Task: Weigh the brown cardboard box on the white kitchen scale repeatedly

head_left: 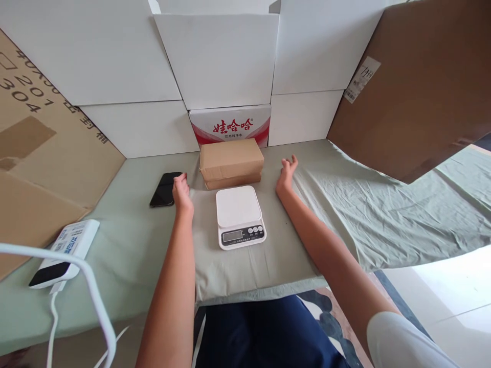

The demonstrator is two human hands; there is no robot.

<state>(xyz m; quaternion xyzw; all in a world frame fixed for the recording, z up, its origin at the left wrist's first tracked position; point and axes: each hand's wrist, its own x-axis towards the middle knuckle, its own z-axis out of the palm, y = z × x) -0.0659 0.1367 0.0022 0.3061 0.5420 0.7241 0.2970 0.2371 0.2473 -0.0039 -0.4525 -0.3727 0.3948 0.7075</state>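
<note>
A white kitchen scale with a dark display and round buttons lies on the green cloth, between my forearms. Behind it sits a closed brown cardboard box. My left hand is left of the scale, beside a black phone and overlapping its right edge from this view. Its fingers are loosely bent, with nothing seen in them. To the right of the cardboard box, my right hand rests near the cloth with fingers apart, holding nothing. Neither hand touches the scale or the box.
White boxes form a wall at the back, with a red-and-white printed carton at its base. Large brown cartons stand left and right. A white power strip with a cable lies at left.
</note>
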